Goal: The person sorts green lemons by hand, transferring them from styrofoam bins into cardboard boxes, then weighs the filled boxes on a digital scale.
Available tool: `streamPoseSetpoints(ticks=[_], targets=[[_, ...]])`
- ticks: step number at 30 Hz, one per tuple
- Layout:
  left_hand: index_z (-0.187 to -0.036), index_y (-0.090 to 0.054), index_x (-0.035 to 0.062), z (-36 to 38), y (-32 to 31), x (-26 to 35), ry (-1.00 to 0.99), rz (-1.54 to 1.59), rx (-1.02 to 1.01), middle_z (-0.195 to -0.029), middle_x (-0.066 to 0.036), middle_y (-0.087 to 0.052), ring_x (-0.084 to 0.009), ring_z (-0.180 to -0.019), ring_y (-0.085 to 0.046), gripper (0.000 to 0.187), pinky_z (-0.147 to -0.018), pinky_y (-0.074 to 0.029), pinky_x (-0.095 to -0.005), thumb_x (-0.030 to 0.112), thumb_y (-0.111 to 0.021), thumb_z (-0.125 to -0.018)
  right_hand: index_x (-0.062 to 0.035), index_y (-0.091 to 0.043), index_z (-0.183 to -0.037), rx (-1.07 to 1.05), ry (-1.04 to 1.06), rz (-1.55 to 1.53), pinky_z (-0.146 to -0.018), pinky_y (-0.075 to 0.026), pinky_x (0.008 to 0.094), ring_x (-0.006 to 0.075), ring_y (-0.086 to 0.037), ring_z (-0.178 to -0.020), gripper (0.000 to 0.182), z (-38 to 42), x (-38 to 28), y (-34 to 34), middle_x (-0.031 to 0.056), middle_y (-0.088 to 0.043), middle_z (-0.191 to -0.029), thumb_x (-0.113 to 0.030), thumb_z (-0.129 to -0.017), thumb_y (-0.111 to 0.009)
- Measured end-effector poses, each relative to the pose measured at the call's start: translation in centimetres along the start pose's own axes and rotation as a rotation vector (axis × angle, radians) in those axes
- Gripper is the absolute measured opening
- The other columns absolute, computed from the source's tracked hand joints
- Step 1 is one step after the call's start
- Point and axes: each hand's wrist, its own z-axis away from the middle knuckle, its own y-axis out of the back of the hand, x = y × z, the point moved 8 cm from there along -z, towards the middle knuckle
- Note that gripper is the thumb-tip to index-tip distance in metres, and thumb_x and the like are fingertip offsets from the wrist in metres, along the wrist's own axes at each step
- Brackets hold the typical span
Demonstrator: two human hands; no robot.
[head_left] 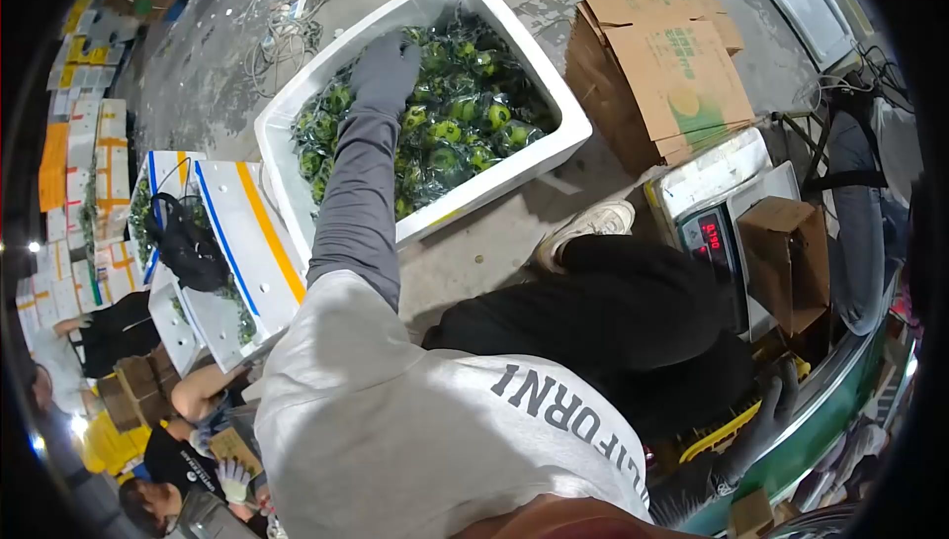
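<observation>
My left hand (386, 72), in a grey glove, reaches into a white foam box (509, 183) of green produce in clear plastic bags (450, 129). It rests on the bags at the far left part of the box, its fingertips hidden among them. At the lower right, a dark grey glove, my right hand (781, 393), is low beside the yellow edge of a crate (727, 432). Its fingers are dim and partly hidden, and I cannot make out anything in it.
Flattened cardboard boxes (682, 74) lie beyond a scale with a red display (710, 234). An open carton (786, 257) stands right of it. White foam boxes (247, 232) and a black bag (193, 247) are at left. Other people are at lower left; one wears a white glove (234, 480).
</observation>
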Motion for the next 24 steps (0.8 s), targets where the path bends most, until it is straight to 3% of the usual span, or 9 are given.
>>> streamPoseSetpoints(ticks=[5,8,9,11,13,17,19,23,24], targets=[[-0.121,-0.056,0.0152,3.9,-1.7,9.5,-0.15,-0.274,-0.19,-0.125,-0.015,-0.053,-0.0341,-0.109,-0.057,0.046,-0.093,-0.045,-0.042,0.04,-0.059,-0.082,0.0022,-0.054,-0.125,-0.019,0.085,0.044,-0.1,-0.039,0.0298,0.0194,-0.052,-0.116,0.033,-0.9,0.2,-1.0,0.0117,-0.056,-0.126,-0.011,-0.095,-0.05],[-0.126,-0.051,0.0153,0.7,-6.9,9.8,-0.102,-0.444,-0.358,-0.132,-0.016,-0.045,-0.0363,-0.108,-0.057,0.05,-0.094,-0.044,-0.0442,0.038,-0.059,-0.083,0.0017,-0.056,-0.121,-0.005,0.155,0.113,-0.102,-0.037,0.0303,0.0197,-0.051,-0.118,0.031,-0.2,-1.3,-1.3,0.0113,-0.057,-0.126,-0.011,-0.094,-0.05],[-0.117,-0.058,0.0133,-0.3,-6.8,10.1,-0.114,-0.409,-0.255,-0.124,-0.015,-0.053,-0.0326,-0.109,-0.057,0.039,-0.092,-0.046,-0.042,0.033,-0.059,-0.083,0.0017,-0.057,-0.121,0.021,0.156,0.108,-0.101,-0.037,0.0304,0.0199,-0.051,-0.117,0.03,0.2,-1.1,-0.6,0.0112,-0.057,-0.126,-0.011,-0.094,-0.05],[-0.107,-0.064,0.0111,-6.1,-12.9,5.7,-0.359,-0.34,-0.303,-0.111,-0.013,-0.063,-0.0304,-0.105,-0.06,0.03,-0.089,-0.046,-0.0425,0.029,-0.055,-0.084,0.0018,-0.058,-0.119,0.079,0.148,0.099,-0.1,-0.038,0.0305,0.0201,-0.052,-0.116,0.029,1.6,-0.9,0.9,0.0109,-0.057,-0.126,-0.011,-0.094,-0.051],[-0.099,-0.067,0.0086,-3.2,-5.9,6.6,-0.144,0.097,-0.146,-0.098,-0.013,-0.068,-0.0258,-0.095,-0.064,0.027,-0.085,-0.047,-0.0374,0.03,-0.06,-0.083,0.0034,-0.058,-0.118,0.171,0.057,0.126,-0.098,-0.041,0.0301,0.0201,-0.053,-0.113,0.028,3.0,0.9,2.8,0.0115,-0.057,-0.124,-0.01,-0.094,-0.052],[-0.103,-0.063,0.0005,0.2,0.0,7.3,-0.262,0.687,-0.092,-0.092,-0.009,-0.066,-0.0129,-0.088,-0.06,0.024,-0.08,-0.047,-0.026,0.015,-0.067,-0.083,0.0054,-0.058,-0.117,0.237,-0.08,-0.126,-0.097,-0.041,0.029,0.0193,-0.054,-0.112,0.028,4.6,8.4,5.2,0.0131,-0.059,-0.12,-0.008,-0.093,-0.052],[-0.103,-0.062,-0.0005,4.5,3.9,13.7,-0.369,0.869,-0.142,-0.092,-0.007,-0.064,-0.0125,-0.088,-0.059,0.019,-0.078,-0.047,-0.025,0.011,-0.062,-0.087,0.0062,-0.058,-0.115,0.268,-0.068,-0.198,-0.098,-0.04,0.0294,0.0201,-0.055,-0.112,0.027,4.5,8.5,4.9,0.0144,-0.059,-0.119,-0.004,-0.091,-0.053],[-0.102,-0.058,-0.0022,12.4,5.4,28.5,-0.28,1.198,-0.548,-0.099,-0.009,-0.062,-0.0139,-0.09,-0.058,0.013,-0.08,-0.048,-0.0265,0.004,-0.055,-0.091,0.0044,-0.058,-0.115,0.251,0.014,-0.059,-0.099,-0.039,0.0289,0.0206,-0.054,-0.113,0.026,2.6,5.7,3.4,0.0139,-0.058,-0.121,-0.004,-0.091,-0.055],[-0.101,-0.058,-0.0026,13.8,5.5,32.5,-0.468,1.2,-0.559,-0.099,-0.009,-0.062,-0.0136,-0.089,-0.059,0.012,-0.08,-0.049,-0.0264,0.003,-0.055,-0.091,0.0042,-0.059,-0.114,0.256,0.047,-0.052,-0.099,-0.039,0.0289,0.0207,-0.054,-0.113,0.025,2.3,5.0,3.4,0.0138,-0.058,-0.121,-0.004,-0.09,-0.056]])
